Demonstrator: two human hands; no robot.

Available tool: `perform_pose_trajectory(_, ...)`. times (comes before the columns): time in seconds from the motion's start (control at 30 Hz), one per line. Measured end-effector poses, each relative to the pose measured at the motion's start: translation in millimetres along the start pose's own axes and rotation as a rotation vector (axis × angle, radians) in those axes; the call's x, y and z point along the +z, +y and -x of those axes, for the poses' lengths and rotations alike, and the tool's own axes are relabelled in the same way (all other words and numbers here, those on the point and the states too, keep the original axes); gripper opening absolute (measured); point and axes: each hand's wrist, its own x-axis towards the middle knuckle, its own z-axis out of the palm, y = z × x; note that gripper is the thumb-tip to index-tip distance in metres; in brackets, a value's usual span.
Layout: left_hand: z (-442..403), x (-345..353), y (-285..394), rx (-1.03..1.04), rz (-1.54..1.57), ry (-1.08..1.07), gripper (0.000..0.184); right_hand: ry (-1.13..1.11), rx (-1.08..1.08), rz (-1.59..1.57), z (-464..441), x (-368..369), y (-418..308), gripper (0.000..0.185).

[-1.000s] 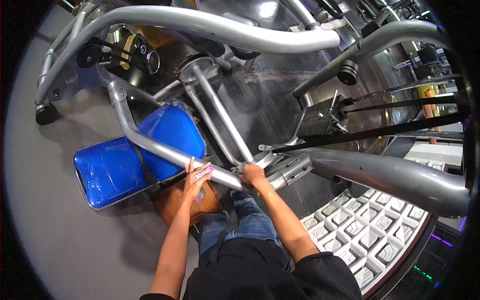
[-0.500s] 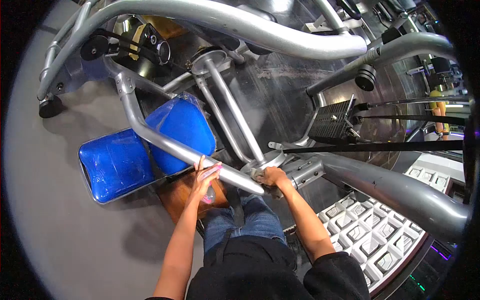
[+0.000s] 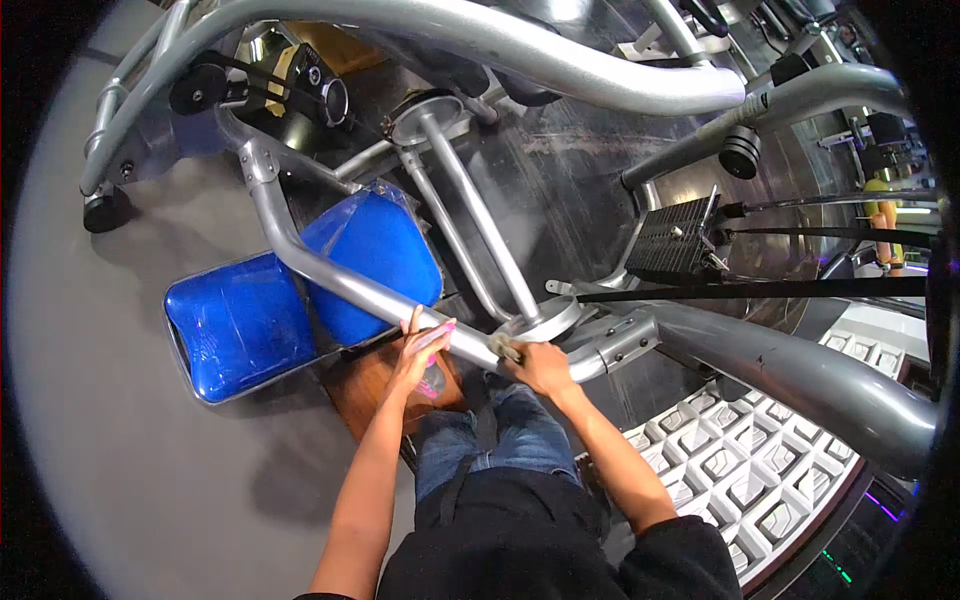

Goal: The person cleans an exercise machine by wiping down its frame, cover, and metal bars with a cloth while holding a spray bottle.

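A curved silver tube (image 3: 345, 278) of a gym machine runs in front of my body. My left hand (image 3: 421, 352) is against this tube, closed round a spray bottle (image 3: 431, 380) with a pink top and a clear body. Farther right along the tube, my right hand (image 3: 538, 366) presses a greyish cloth (image 3: 506, 348) onto the metal, fingers bunched over it. Just beyond the cloth is a round silver plate (image 3: 548, 318) at the foot of two straight bars.
Two plastic-wrapped blue pads (image 3: 240, 325) lie left, beside a brown wooden surface (image 3: 365, 395). A thick silver tube (image 3: 560, 68) arches across the top. A weight stack (image 3: 672, 243) and black straps stand right, above a white patterned panel (image 3: 745, 455).
My right hand and the cloth have moved left along the tube, closer to my left hand. The view has shifted, so the machine appears farther right than a second ago.
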Motion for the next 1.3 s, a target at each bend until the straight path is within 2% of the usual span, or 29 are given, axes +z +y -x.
perform_pose_trajectory(0.07,-1,-1,-6,0.013,0.002,0.003,0.047,0.017,0.038,0.047,22,3,21,0.038)
perform_pose_trajectory(0.13,-6,-3,-16,0.021,0.030,-0.086,0.049,0.039,0.069,0.101,31,10,25,0.039)
perform_pose_trajectory(0.2,-6,3,-19,0.027,-0.004,-0.049,0.049,0.190,0.094,0.145,30,31,11,0.040)
perform_pose_trajectory(0.23,-4,3,-20,0.026,-0.041,-0.006,0.049,0.266,0.064,0.051,20,46,3,0.037)
perform_pose_trajectory(0.27,-6,-1,-21,0.012,-0.007,-0.051,0.050,0.352,-0.092,0.020,6,60,-1,0.040)
perform_pose_trajectory(0.37,-9,-6,-14,-0.034,0.077,-0.110,0.047,0.258,-0.012,0.042,-5,66,-35,0.050)
perform_pose_trajectory(0.43,-8,-6,-11,-0.066,0.067,-0.091,0.047,0.392,-0.213,0.146,-2,67,-38,0.060)
perform_pose_trajectory(0.47,-6,-4,-10,-0.061,0.067,-0.089,0.047,0.395,-0.215,0.149,4,66,-36,0.060)
perform_pose_trajectory(0.53,-3,1,-3,-0.004,0.006,0.039,0.052,0.259,-0.295,0.278,25,59,-16,0.064)
perform_pose_trajectory(0.57,3,2,3,0.020,-0.041,0.110,0.048,0.270,-0.310,0.279,38,55,-6,0.066)
perform_pose_trajectory(0.6,6,1,3,0.028,-0.038,0.113,0.048,0.177,-0.256,0.308,49,49,5,0.065)
perform_pose_trajectory(0.67,16,0,0,0.004,0.147,0.110,0.043,0.219,-0.288,0.366,62,54,38,0.066)
perform_pose_trajectory(0.8,57,4,1,0.092,0.161,0.283,0.039,0.202,-0.252,0.425,63,58,33,0.064)
perform_pose_trajectory(0.87,78,5,-14,-0.007,0.314,0.327,0.039,0.272,-0.312,0.359,44,68,19,0.060)
perform_pose_trajectory(0.9,95,3,1,-0.037,0.339,0.337,0.041,0.346,-0.365,0.329,35,72,9,0.052)
perform_pose_trajectory(1.0,128,4,-16,-0.095,0.459,0.317,0.045,0.404,-0.426,0.357,5,81,-22,0.053)
perform_pose_trajectory(1.13,167,2,-17,-0.107,0.485,0.304,0.051,0.420,-0.400,0.442,4,83,-38,0.057)
perform_pose_trajectory(1.3,196,1,-19,-0.098,0.525,0.303,0.051,0.377,-0.181,0.443,54,70,-13,0.061)
